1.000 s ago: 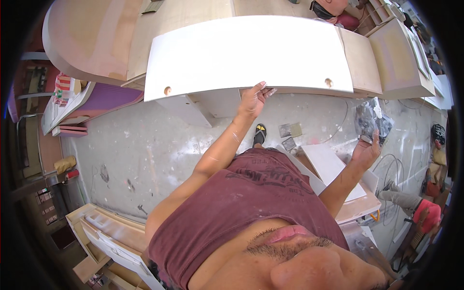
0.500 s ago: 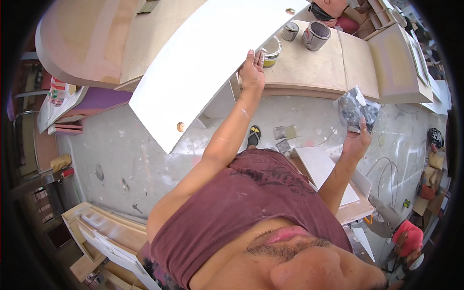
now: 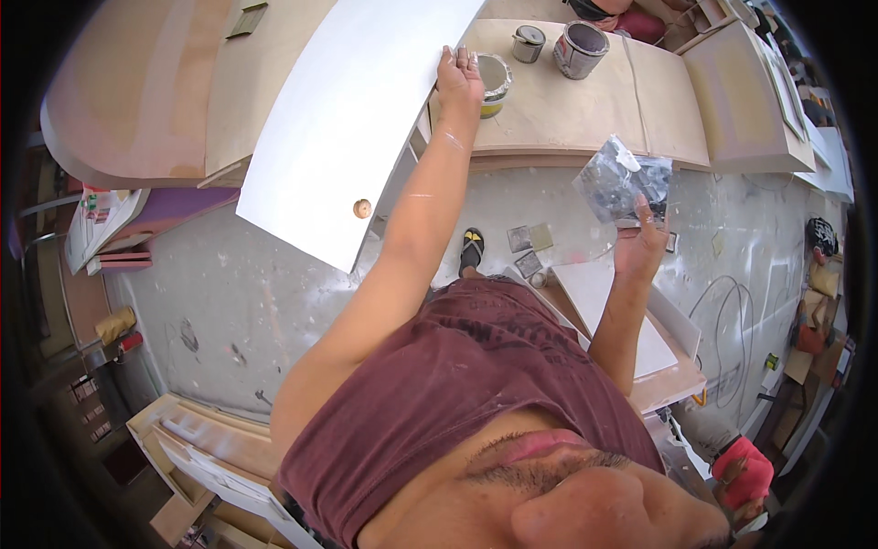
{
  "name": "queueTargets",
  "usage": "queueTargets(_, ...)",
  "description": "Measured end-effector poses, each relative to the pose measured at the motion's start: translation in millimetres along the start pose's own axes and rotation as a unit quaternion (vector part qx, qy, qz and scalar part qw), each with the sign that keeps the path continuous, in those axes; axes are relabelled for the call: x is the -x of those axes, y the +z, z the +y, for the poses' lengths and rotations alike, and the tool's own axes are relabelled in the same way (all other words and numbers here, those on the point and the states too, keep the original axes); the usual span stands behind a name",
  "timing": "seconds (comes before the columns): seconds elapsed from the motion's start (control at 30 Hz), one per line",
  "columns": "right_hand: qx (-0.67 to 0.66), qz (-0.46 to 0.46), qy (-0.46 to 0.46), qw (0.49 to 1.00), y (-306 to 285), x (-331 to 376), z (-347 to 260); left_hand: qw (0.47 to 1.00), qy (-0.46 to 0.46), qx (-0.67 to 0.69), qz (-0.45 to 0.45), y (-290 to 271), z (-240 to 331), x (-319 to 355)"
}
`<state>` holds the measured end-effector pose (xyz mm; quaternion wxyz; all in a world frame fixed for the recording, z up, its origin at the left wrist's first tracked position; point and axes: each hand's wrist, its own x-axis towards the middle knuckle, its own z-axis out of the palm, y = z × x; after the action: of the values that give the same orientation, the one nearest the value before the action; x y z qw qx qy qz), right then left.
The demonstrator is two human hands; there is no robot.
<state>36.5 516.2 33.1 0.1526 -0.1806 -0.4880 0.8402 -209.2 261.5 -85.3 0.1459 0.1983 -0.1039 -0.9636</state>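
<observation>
A long white panel [image 3: 357,101], with a round hole near its near end, slants across the upper left. My left hand [image 3: 462,84] is closed at its right edge, thumb side against the board, with whitish smears on the fingertips. My right hand [image 3: 642,242] is raised off to the right. Between its thumb and fingers is a squarish, see-through plastic piece [image 3: 622,183] with dark and white smears; its exact kind is unclear. Beside my left hand stands an open tub [image 3: 495,78] with a whitish, crusted rim.
Two smeared cans [image 3: 529,44] [image 3: 580,50] stand on the wooden top [image 3: 549,119]. A curved wooden unit [image 3: 119,101] fills the far left. Scraps [image 3: 526,247] lie on the grey floor near my foot. White boards [image 3: 622,316] and a cable [image 3: 745,320] are at right; another person [image 3: 743,471] is lower right.
The white panel has turned and shifted, its near end swinging right, with my left hand at its edge. My right hand has come inward, still gripping the plastic piece. The whole view has shifted slightly.
</observation>
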Motion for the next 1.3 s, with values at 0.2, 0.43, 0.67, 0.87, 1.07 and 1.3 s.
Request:
queueTargets(0.2, 0.007, 0.007, 0.025, 1.000, -3.7, 5.5, 2.6, 0.999, 0.011, -0.001, -0.038, 17.3, 2.5, -32.3)
queueTargets(0.43, -0.038, 0.015, 0.035, 0.999, 13.0, -23.9, 2.9, 0.967, -0.117, -0.206, -0.092, 26.1, -12.0, 35.0)
queueTargets(0.67, -0.006, -0.078, 0.092, 0.993, 10.7, 8.1, 17.2, 0.857, -0.290, -0.417, -0.087, -32.2, 37.4, 250.7)
queueTargets(0.87, -0.014, -0.158, 0.119, 0.980, 73.6, 11.1, 55.1, 0.885, -0.207, -0.410, -0.076, -10.8, 75.6, 260.8)
queueTargets(1.07, 0.007, -0.170, 0.135, 0.976, 76.2, 40.6, 70.2, 0.899, -0.154, -0.410, -0.019, -46.0, 98.4, 282.2)
queueTargets(1.3, 0.061, -0.140, 0.074, 0.986, 84.6, 24.5, 73.5, 0.912, -0.127, -0.389, -0.019, -61.5, 152.8, 306.7)
